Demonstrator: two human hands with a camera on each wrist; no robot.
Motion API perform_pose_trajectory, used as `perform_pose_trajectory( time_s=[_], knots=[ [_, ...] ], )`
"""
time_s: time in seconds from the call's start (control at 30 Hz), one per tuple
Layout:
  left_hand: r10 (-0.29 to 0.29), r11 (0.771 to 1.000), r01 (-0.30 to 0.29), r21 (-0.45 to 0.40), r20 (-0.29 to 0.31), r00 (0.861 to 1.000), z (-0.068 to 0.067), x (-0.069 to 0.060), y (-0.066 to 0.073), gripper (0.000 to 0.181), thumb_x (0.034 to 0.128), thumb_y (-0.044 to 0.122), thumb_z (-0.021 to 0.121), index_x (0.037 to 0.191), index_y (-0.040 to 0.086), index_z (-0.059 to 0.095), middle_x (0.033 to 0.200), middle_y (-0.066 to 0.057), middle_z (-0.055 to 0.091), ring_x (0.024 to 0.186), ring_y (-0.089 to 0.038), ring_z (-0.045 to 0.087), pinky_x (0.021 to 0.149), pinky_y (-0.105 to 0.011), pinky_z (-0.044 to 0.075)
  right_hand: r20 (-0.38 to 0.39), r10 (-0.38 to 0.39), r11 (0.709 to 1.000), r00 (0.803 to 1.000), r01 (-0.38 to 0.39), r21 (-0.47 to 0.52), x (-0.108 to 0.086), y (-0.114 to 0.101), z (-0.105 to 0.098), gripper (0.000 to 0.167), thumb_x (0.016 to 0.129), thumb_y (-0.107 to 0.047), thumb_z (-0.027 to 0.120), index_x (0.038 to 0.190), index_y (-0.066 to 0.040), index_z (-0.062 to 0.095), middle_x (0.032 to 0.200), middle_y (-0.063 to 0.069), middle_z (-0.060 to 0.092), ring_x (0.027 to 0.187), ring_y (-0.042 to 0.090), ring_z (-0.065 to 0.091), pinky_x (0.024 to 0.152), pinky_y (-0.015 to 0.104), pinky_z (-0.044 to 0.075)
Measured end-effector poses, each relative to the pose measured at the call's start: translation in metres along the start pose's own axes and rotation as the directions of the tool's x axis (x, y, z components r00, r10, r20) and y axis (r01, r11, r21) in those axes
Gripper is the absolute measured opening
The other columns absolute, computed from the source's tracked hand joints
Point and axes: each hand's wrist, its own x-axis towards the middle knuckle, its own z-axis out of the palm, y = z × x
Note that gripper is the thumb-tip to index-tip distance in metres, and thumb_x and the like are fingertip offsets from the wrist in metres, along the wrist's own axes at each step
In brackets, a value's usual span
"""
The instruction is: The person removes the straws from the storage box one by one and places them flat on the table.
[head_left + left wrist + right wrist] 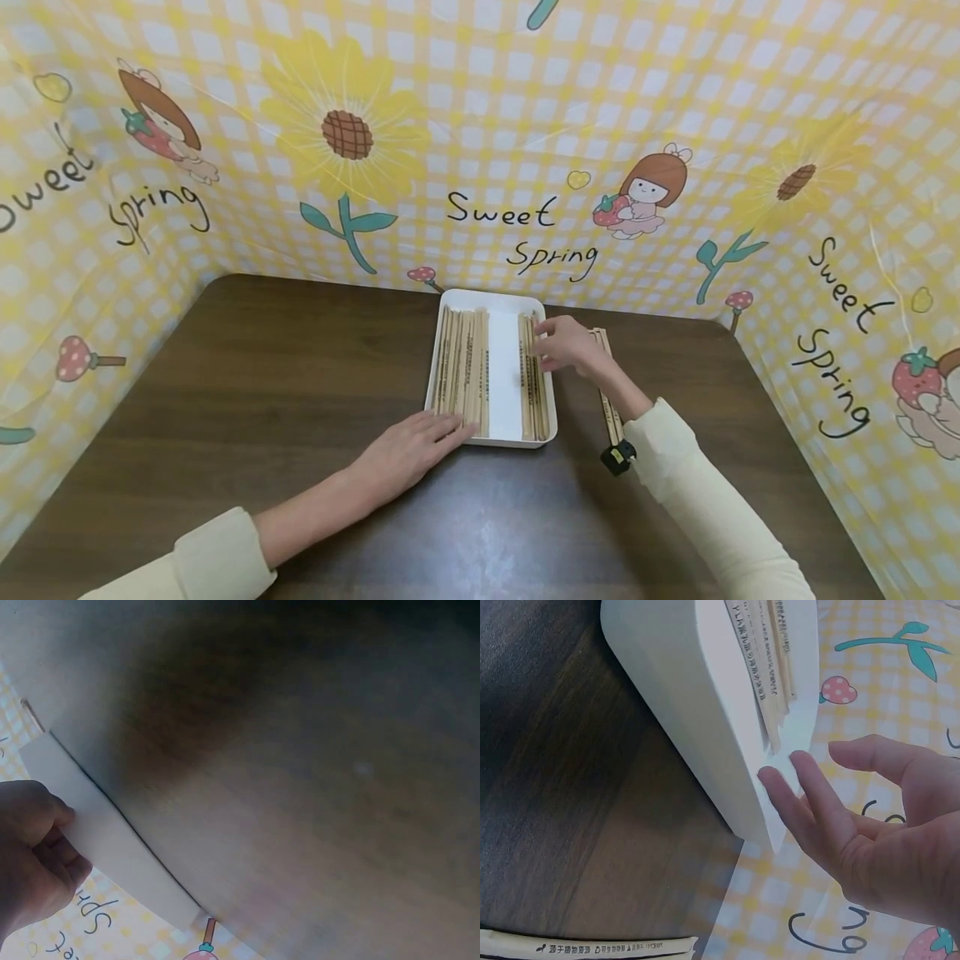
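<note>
A white tray [505, 442] holds two groups of slim, printed sticks that look like wrapped chopsticks. The wider group [465, 367] lies along the left side, the narrower one [528, 379] along the right, with bare tray floor between. My left hand [408, 454] grips the tray's near left corner; in the left wrist view its fingers bend at the white wall [120, 847]. Over the right group hovers my right hand [566, 343]. The right wrist view shows its thumb and fingers [821, 806] apart, nothing between them, near the stick ends at the rim.
More wrapped chopsticks [609, 408] lie on the dark wooden table [315, 358] right of the tray, partly under my right forearm. A small black box [618, 457] sits by the right cuff. A yellow checked cloth [480, 125] hangs behind and at both sides.
</note>
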Motion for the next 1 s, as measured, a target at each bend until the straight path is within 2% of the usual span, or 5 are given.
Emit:
perform_pose_trajectory(
  time_s=[0.37, 0.53, 0.63, 0.9, 1.0],
  knots=[
    [-0.002, 1.0, 0.002, -0.004, -0.004, 1.0, 0.0, -0.001, -0.001, 0.06, 0.087, -0.003, 0.071, 0.143, 0.004, 0.053, 0.129, -0.015, 0.063, 0.118, -0.027, 0.061, 0.101, -0.041, 0.048, 0.005, 0.036, 0.987, 0.999, -0.034, -0.159, 0.007, -0.008, 0.012, 0.058, 0.091, -0.013, 0.07, 0.143, 0.004, 0.048, 0.141, 0.022, 0.051, 0.09, 0.031, 0.069, 0.079, 0.037, 0.058],
    [0.008, 1.0, -0.008, -0.002, -0.014, 1.0, 0.001, 0.0, -0.001, 0.058, 0.0874, -0.002, 0.072, 0.143, 0.005, 0.054, 0.128, -0.015, 0.064, 0.117, -0.027, 0.061, 0.101, -0.04, 0.048, 0.012, 0.036, 0.976, 0.999, -0.032, -0.216, 0.01, -0.007, 0.022, 0.062, 0.087, -0.012, 0.073, 0.141, 0.005, 0.048, 0.139, 0.022, 0.051, 0.099, 0.03, 0.065, 0.077, 0.036, 0.058],
    [0.006, 1.0, -0.006, -0.011, -0.02, 1.0, 0.001, 0.0, 0.0, 0.057, 0.0872, -0.001, 0.072, 0.142, 0.005, 0.055, 0.127, -0.015, 0.064, 0.116, -0.028, 0.062, 0.101, -0.041, 0.048, 0.018, 0.032, 0.976, 0.999, -0.027, -0.215, 0.011, -0.005, 0.027, 0.062, 0.086, -0.01, 0.073, 0.14, 0.006, 0.048, 0.143, 0.023, 0.048, 0.107, 0.031, 0.064, 0.081, 0.039, 0.059],
    [-0.002, 1.0, 0.002, -0.011, -0.002, 1.0, 0.0, 0.0, 0.0, 0.058, 0.0875, -0.002, 0.071, 0.142, 0.005, 0.054, 0.128, -0.015, 0.064, 0.117, -0.028, 0.061, 0.102, -0.041, 0.047, 0.011, 0.016, 0.98, 1.0, -0.013, -0.198, 0.012, -0.006, 0.033, 0.047, 0.087, -0.006, 0.071, 0.129, 0.008, 0.056, 0.133, 0.024, 0.055, 0.095, 0.029, 0.069, 0.078, 0.038, 0.059],
    [-0.006, 1.0, 0.006, -0.018, 0.001, 1.0, 0.0, 0.0, 0.0, 0.058, 0.0881, -0.002, 0.071, 0.143, 0.005, 0.054, 0.128, -0.015, 0.064, 0.117, -0.028, 0.061, 0.102, -0.041, 0.047, 0.002, 0.005, 0.979, 1.0, -0.005, -0.204, 0.013, -0.006, 0.034, 0.049, 0.089, -0.005, 0.068, 0.134, 0.009, 0.054, 0.137, 0.025, 0.053, 0.098, 0.03, 0.068, 0.079, 0.037, 0.059]
  ],
)
